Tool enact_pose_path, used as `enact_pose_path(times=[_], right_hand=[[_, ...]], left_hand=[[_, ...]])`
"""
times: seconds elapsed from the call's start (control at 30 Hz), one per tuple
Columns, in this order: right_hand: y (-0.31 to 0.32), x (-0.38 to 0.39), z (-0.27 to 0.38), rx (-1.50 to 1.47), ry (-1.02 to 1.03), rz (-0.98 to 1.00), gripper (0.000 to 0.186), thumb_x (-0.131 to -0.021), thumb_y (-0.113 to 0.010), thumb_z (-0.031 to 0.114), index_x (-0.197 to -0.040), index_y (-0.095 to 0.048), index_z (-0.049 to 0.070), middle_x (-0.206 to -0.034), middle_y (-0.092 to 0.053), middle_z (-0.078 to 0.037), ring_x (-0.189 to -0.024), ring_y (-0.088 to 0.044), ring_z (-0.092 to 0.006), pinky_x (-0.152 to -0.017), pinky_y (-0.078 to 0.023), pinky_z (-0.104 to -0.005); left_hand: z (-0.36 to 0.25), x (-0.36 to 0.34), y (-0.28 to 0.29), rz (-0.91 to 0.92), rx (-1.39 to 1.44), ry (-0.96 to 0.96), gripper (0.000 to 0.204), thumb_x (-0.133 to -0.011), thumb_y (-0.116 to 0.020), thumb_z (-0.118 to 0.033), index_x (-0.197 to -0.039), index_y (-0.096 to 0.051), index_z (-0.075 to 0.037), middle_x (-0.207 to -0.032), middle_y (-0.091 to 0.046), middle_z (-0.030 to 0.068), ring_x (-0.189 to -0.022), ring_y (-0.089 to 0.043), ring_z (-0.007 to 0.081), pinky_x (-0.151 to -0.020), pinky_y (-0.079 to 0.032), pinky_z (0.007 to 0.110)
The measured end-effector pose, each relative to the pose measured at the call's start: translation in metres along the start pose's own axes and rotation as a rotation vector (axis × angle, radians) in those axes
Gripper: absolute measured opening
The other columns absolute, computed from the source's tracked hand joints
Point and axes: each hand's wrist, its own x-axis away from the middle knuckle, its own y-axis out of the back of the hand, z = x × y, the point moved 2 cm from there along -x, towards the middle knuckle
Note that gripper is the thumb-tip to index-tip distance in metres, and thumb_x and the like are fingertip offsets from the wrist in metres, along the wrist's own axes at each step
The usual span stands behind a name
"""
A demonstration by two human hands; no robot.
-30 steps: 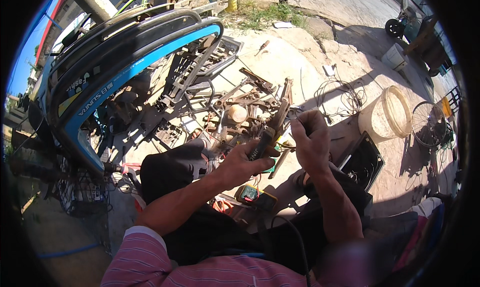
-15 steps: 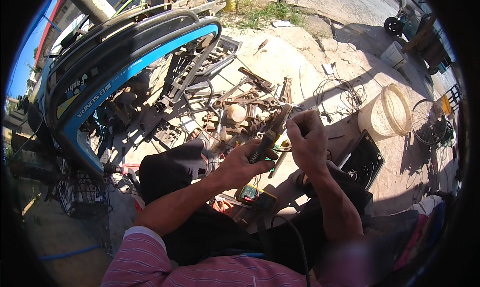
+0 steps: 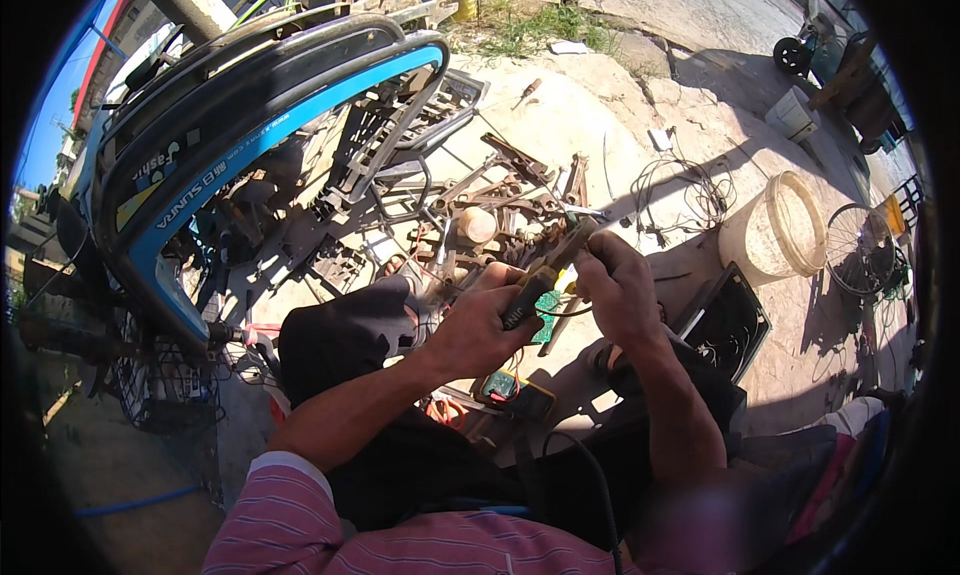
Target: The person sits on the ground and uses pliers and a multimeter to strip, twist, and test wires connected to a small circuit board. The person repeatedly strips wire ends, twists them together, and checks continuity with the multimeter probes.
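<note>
My left hand (image 3: pixel 478 327) is wrapped round the black handle of a tool (image 3: pixel 524 309), whose dull brownish metal shaft points up and to the right. Close to the far end of that shaft, my right hand (image 3: pixel 620 283) has its thumb and fingers pinched together. What lies in that pinch is too small to make out. A thin dark wire (image 3: pixel 572 315) curves below the right hand. Just beyond the left fingers shows a green circuit board (image 3: pixel 546 317), partly hidden. Between my legs lies a yellow-edged multimeter (image 3: pixel 520 395) with a red lead.
Rusty wrenches and metal parts (image 3: pixel 510 200) are heaped ahead, with a pale round object (image 3: pixel 476 225) among them. A blue and black curved frame (image 3: pixel 290 125) stands at left. To the right are a black tray (image 3: pixel 735 320), a whitish bucket (image 3: pixel 770 230), tangled wire (image 3: pixel 690 190) and a spoked wheel (image 3: pixel 860 245).
My left hand has turned slightly with the tool, and more of the green circuit board shows beyond it. My right hand has shifted a little lower, still pinched.
</note>
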Motion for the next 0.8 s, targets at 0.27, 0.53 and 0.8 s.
enact_pose_path(times=[0.27,0.53,0.8], right_hand=[[-0.002,0.003,0.003,-0.069,0.020,-0.014,0.017,-0.091,-0.058,0.013,-0.086,-0.060,-0.003,-0.068,-0.053,-0.006,-0.064,-0.047,-0.0103,-0.059,-0.041,-0.0308],[-0.001,0.000,0.009,-0.194,0.088,0.029,0.016,-0.089,-0.059,0.010,-0.080,-0.059,-0.003,-0.068,-0.051,0.001,-0.067,-0.045,-0.0073,-0.058,-0.039,-0.0278],[0.001,-0.006,0.001,-0.547,-0.012,0.212,0.016,-0.093,-0.057,0.010,-0.085,-0.064,-0.002,-0.060,-0.044,0.005,-0.053,-0.034,-0.0016,-0.048,-0.026,-0.0221]], left_hand=[[0.002,-0.002,0.003,0.038,-0.069,-0.014,0.024,-0.084,-0.077,-0.020,-0.096,-0.070,-0.001,-0.108,-0.062,0.0129,-0.104,-0.060,0.0287,-0.090,-0.048,0.040],[0.008,-0.001,0.016,0.286,0.386,0.212,0.029,-0.087,-0.074,-0.024,-0.101,-0.065,0.000,-0.093,-0.065,0.0075,-0.085,-0.062,0.0149,-0.078,-0.051,0.033],[0.006,0.007,0.030,0.423,0.873,0.296,0.031,-0.088,-0.072,-0.021,-0.104,-0.064,0.004,-0.091,-0.070,0.0137,-0.090,-0.070,0.0200,-0.078,-0.056,0.033]])
